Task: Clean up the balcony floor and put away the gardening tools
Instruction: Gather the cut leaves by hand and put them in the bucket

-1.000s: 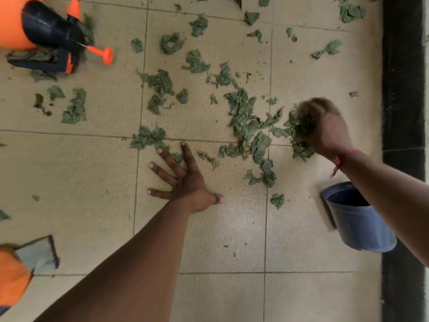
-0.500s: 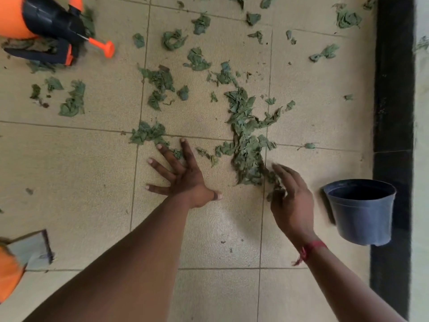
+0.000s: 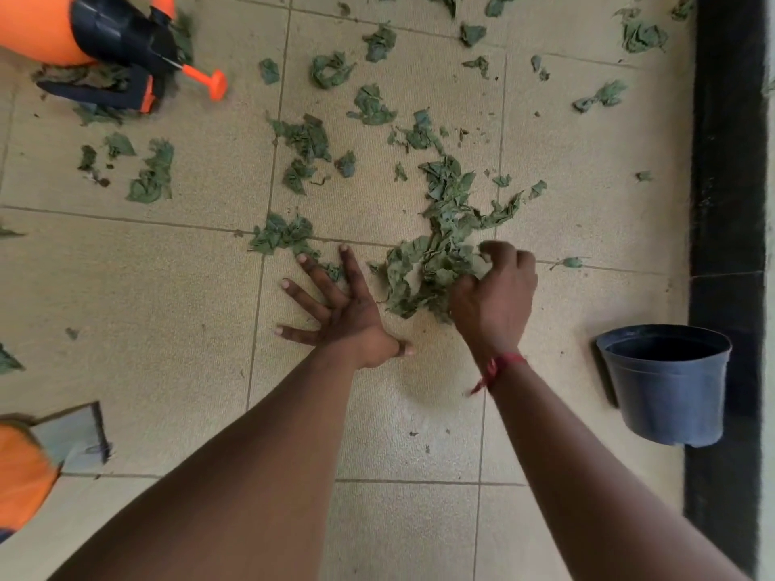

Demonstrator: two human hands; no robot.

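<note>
Torn green leaves lie scattered over the beige tiled balcony floor, with the thickest pile of leaves [image 3: 436, 249] near the middle. My right hand [image 3: 495, 295] has its fingers curled into the near edge of that pile and grips a bunch of leaves. Just left of the pile, my left hand [image 3: 335, 308] presses flat on the tile, fingers spread. A dark blue plastic pot [image 3: 667, 383] stands to the right of my right arm. An orange and black spray bottle [image 3: 96, 44] lies on its side at the top left.
A black strip [image 3: 729, 203] runs along the right edge of the floor. Loose leaf scraps [image 3: 153, 174] lie under and near the sprayer and along the top. An orange and grey object [image 3: 46, 450] sits at the lower left edge.
My right hand swept the leaves leftward toward me into one pile, then its open fingers closed on a bunch. The left hand stayed planted on the tile.
</note>
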